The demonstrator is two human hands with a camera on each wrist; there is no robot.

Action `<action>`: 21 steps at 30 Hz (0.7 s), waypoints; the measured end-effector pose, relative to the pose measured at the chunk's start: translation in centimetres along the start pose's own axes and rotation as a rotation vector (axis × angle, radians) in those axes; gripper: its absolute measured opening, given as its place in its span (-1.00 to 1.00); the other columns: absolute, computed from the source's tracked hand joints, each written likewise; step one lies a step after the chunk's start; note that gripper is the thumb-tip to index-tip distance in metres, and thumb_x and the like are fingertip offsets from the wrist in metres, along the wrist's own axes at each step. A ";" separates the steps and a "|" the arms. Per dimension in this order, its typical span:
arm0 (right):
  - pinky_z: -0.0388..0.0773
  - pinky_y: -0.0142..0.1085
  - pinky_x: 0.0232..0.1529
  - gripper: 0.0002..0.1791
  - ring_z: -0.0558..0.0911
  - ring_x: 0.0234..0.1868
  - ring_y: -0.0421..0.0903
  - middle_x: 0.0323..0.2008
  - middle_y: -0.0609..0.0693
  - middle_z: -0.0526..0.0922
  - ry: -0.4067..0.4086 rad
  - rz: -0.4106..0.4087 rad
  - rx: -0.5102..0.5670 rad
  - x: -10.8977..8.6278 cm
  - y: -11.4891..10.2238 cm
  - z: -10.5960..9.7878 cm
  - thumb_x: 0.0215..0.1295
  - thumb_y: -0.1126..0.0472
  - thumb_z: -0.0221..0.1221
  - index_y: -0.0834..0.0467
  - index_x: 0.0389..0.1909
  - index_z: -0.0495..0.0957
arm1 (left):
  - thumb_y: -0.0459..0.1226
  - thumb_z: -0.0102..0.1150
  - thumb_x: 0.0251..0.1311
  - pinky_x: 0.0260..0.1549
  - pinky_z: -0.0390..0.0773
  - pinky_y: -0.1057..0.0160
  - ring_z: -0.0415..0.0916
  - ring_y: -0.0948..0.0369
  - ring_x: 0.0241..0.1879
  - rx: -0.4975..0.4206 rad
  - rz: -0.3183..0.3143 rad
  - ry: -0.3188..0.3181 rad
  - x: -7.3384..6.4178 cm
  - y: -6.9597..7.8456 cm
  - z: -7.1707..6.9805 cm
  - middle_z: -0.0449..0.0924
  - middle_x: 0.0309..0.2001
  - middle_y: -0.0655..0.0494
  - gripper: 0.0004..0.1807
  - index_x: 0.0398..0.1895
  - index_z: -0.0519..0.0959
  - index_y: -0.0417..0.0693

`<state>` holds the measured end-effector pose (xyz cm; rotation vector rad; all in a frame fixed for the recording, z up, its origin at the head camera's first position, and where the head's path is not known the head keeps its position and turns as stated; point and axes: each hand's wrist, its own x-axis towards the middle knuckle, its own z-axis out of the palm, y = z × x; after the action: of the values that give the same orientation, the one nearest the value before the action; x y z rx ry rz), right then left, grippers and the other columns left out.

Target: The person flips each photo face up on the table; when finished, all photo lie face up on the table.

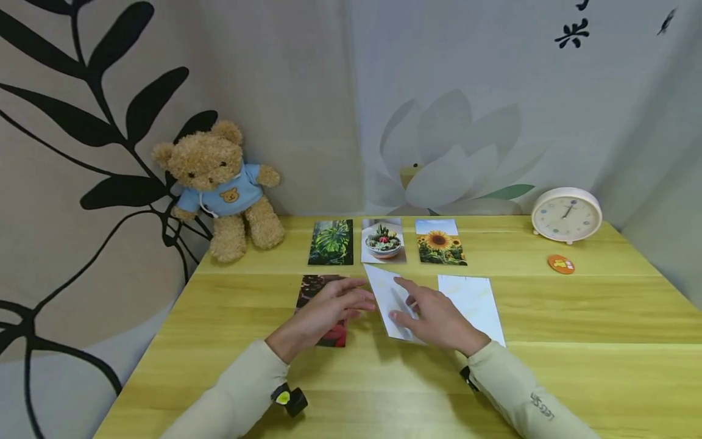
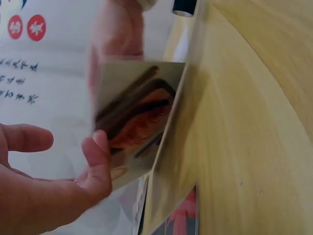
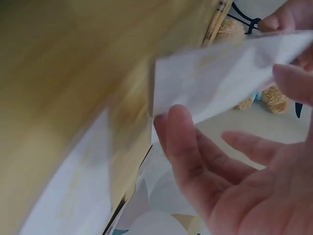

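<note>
A picture card stands tilted on the table between the two hands, its white back toward the right hand. Its front, in the left wrist view, carries a blurred orange and dark brown picture. My left hand has its fingertips at the picture side, fingers fairly straight. On the white side, my right hand spreads thumb and fingers close along the card. Under the left hand lies a dark and red picture card, partly hidden. Right of the right hand a card lies white side up.
A back row holds a green leaf card, a cactus bowl card and a sunflower card. The teddy bear sits at back left. A white clock and an orange disc are at back right.
</note>
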<state>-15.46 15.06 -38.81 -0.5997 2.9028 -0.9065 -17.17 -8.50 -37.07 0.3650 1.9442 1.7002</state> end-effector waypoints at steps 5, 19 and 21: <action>0.55 -0.32 -0.28 -0.29 0.66 -0.24 -0.18 -0.13 0.10 0.69 -0.034 -0.015 0.089 0.1 -0.3 0.3 0.45 0.02 0.18 0.03 0.54 0.20 | -0.30 -0.07 0.50 0.20 0.56 -0.07 0.59 0.06 0.12 0.043 0.046 0.001 0.8 -0.2 0.7 0.41 0.31 -0.23 -0.38 0.57 0.09 -0.13; 0.67 -0.43 -0.15 -0.25 0.74 -0.03 -0.04 -0.04 0.08 0.76 -0.010 -0.067 0.319 0.1 -0.2 -0.2 0.47 0.04 0.17 -0.08 0.58 0.10 | -0.14 0.01 0.52 0.18 0.55 -0.11 0.48 -0.02 0.25 0.142 0.070 0.020 1.3 0.1 1.8 0.40 0.33 -0.18 -0.40 0.56 0.17 0.14; 0.67 -0.42 -0.10 -0.26 0.73 0.03 -0.02 0.00 0.10 0.74 -0.018 -0.063 0.368 0.1 -0.2 -0.2 0.47 0.07 0.17 -0.05 0.58 0.11 | -0.11 0.04 0.50 0.22 0.51 -0.16 0.42 -0.06 0.32 0.166 0.068 0.036 1.3 0.0 2.0 0.38 0.36 -0.17 -0.40 0.55 0.19 0.18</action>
<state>-15.49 15.02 -38.50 -0.6619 2.6116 -1.3894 -17.14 -6.15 -37.51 0.4698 2.1283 1.6009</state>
